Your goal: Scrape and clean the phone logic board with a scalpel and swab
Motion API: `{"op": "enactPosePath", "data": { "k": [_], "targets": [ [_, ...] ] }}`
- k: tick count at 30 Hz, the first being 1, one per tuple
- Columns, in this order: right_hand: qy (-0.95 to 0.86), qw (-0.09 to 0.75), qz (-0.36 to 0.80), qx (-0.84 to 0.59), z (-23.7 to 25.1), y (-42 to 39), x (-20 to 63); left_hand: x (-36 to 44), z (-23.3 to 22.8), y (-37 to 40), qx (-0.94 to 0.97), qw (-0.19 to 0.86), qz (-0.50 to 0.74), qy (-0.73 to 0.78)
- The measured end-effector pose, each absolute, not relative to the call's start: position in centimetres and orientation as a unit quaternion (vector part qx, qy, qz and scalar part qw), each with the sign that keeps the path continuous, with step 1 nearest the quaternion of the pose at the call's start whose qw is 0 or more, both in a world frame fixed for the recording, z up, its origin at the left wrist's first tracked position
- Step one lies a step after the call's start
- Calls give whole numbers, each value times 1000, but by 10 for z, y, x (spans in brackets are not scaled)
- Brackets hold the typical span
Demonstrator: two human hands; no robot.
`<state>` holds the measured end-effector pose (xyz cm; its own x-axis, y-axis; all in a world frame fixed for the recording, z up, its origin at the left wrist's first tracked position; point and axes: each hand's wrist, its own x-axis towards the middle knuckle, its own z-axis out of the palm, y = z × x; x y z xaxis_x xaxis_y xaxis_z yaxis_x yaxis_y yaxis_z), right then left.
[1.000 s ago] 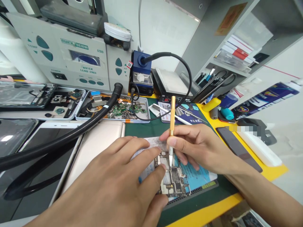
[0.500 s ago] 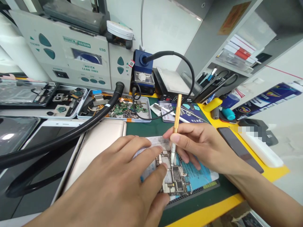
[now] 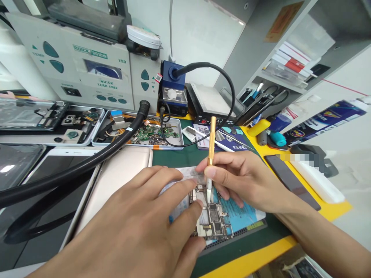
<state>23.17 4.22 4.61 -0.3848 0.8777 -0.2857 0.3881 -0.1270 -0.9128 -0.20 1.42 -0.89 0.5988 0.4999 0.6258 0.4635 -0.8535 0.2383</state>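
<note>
Your left hand hides the bare green phone circuit board's left edge, fingers spread flat | your right hand pinches the gold-handled precision knife, tip on board | near worktop's front edge

White wall behind the tabletop, which has a yellow edge; grey shelf unit at right; bright, even lighting

Sitting behind: rework station, two parts trays, thick black hose crossing what is possibly a phone back.
</note>
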Motion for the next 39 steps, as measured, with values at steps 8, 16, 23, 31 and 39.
{"op": "enactPosePath", "data": {
  "k": [8, 16, 23, 31, 39],
  "targets": [
    [-610, 251, 547, -515, 45, 41, 234, -4, -11, 14, 893, 20, 366, 262],
    [-606, 256, 543, -522, 44, 40, 233, -3, -8, 15, 890, 26, 368, 267],
    [-617, 249, 544, -511, 44, 40, 232, -3, -7, 17, 891, 32, 366, 269],
    [-613, 252, 551, -507, 43, 40, 232, -4, -7, 16, 892, 39, 363, 268],
    [-597, 273, 552, -514, 44, 38, 233, -4, -5, 16, 891, 42, 365, 265]
  ]
}}
